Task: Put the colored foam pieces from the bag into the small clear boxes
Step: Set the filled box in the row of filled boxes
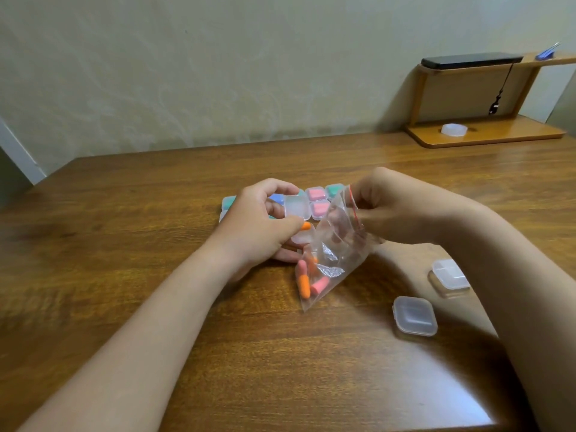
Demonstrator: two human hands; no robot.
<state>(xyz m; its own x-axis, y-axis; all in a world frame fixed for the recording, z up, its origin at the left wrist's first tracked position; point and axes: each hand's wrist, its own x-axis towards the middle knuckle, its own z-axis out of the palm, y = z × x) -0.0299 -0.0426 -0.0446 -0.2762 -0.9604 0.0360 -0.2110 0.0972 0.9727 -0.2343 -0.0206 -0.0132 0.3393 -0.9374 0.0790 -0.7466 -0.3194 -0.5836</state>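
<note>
My left hand [261,222] holds a small open clear box [297,207], its lid up, and an orange foam piece [306,226] sticks out at my thumb tip over the box's base. My right hand [383,207] pinches the top of a clear zip bag [335,244] with a red seal line, holding it up off the table. Several orange and pink foam pieces [308,283] lie in the bag's bottom corner. Behind my left hand stand closed boxes holding pink foam [319,201], green foam [335,190] and blue foam [276,198].
Two empty clear boxes [415,316] [450,275] lie on the wooden table [124,244] at the right, near my right forearm. A wooden shelf [486,132] at the back right carries a black phone and a white round lid. A wall runs behind the table.
</note>
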